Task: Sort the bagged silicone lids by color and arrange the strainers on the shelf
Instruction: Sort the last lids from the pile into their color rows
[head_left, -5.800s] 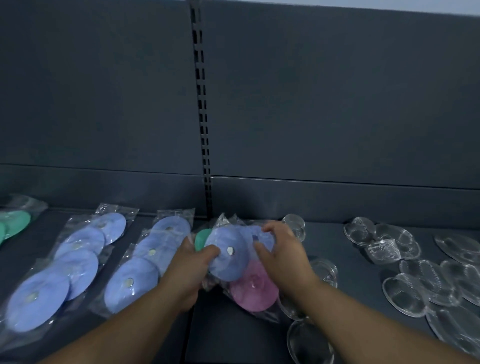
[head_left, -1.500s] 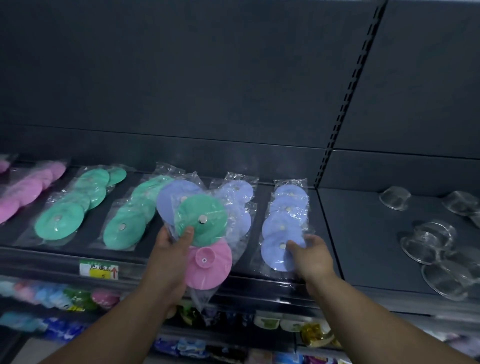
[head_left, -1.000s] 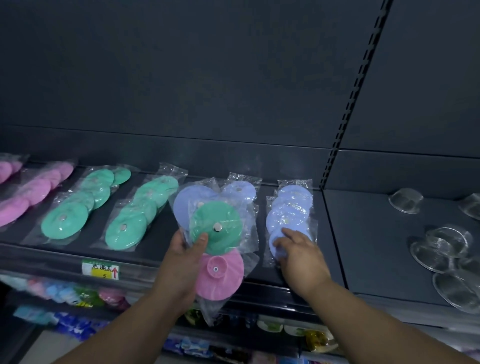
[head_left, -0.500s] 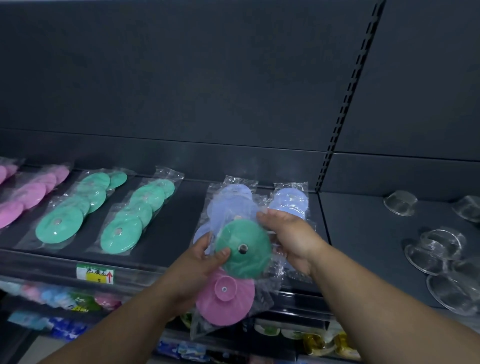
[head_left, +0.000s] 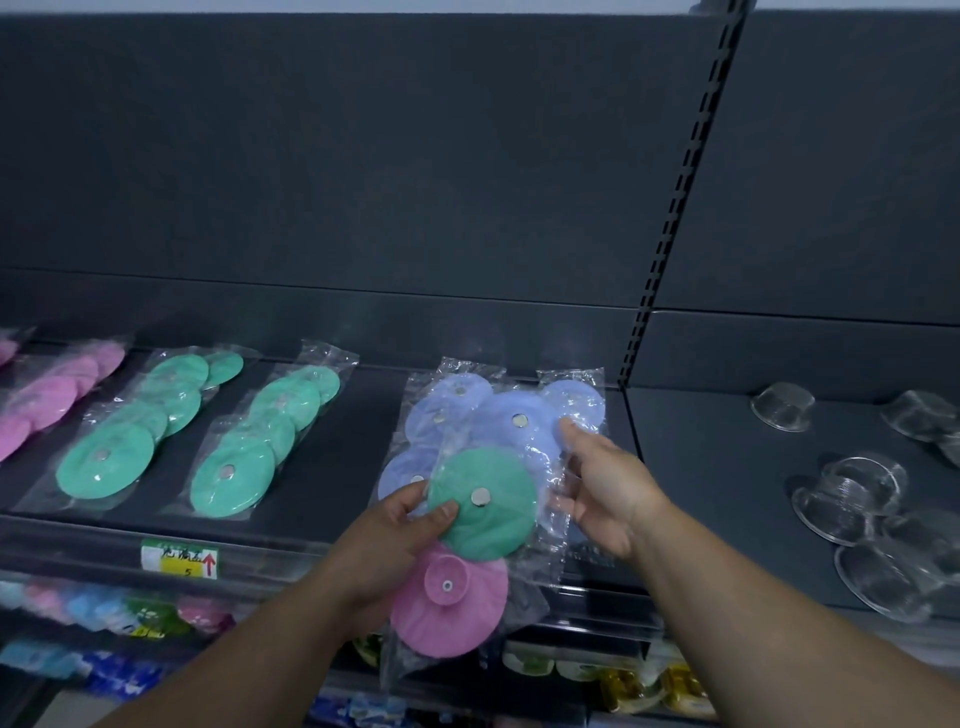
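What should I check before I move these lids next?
1. The left hand grips the green lid: ok.
2. The pink lid is safe: cannot tell, it hangs below in its bag.
3. The right hand is firm on the purple lid: cannot tell, its fingers touch the bag.
4. Held lids are all one colour: not ok, there are three colours.
5. There are green rows on the shelf to join: ok.
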